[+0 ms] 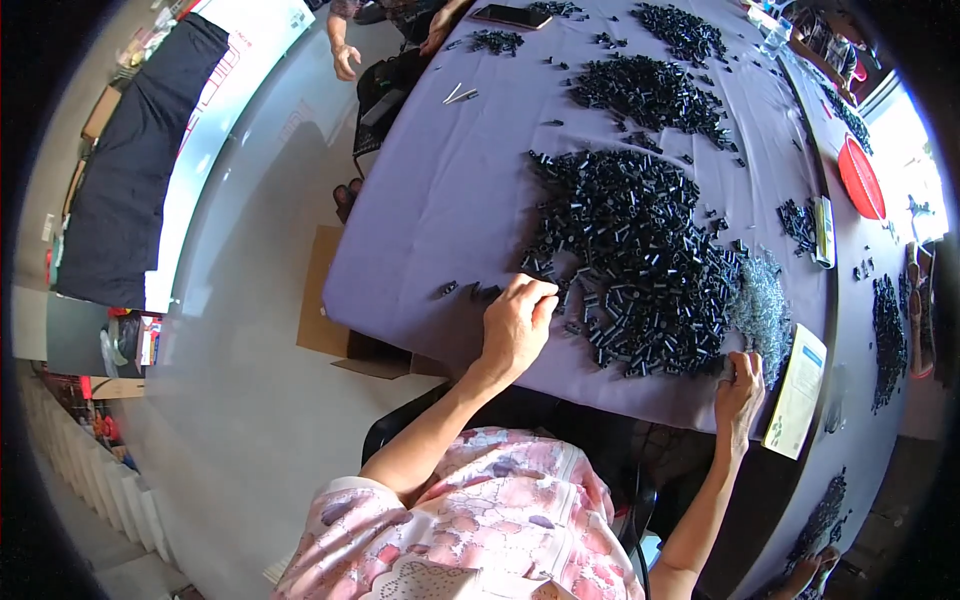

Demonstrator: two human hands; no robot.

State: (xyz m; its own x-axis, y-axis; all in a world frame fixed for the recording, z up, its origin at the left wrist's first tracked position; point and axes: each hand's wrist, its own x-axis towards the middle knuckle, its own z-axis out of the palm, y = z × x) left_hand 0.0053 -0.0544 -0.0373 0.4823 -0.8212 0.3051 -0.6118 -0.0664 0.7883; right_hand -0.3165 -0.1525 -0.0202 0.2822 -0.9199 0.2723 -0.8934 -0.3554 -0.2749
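A large heap of small black cylindrical parts (640, 240) lies on the purple tablecloth. At its near left edge, my left hand (513, 328) is closed, thumb and fingers pressed together; whatever they grip, if anything, is too small to make out. A few loose black parts rest beside this hand. Farther right, my right hand (738, 392) touches the near edge of a pile of small clear parts (760, 310), which adjoins the black heap. Its fingers are bent and closed, and their contents are hidden.
Beyond the heap are more piles of black parts (650, 95), a phone (512, 16) and two thin white sticks (460, 94). A booklet (797, 392) lies right of my right hand. A second table holds a red basket (861, 178). Another person's hand (345, 62) shows at the far left.
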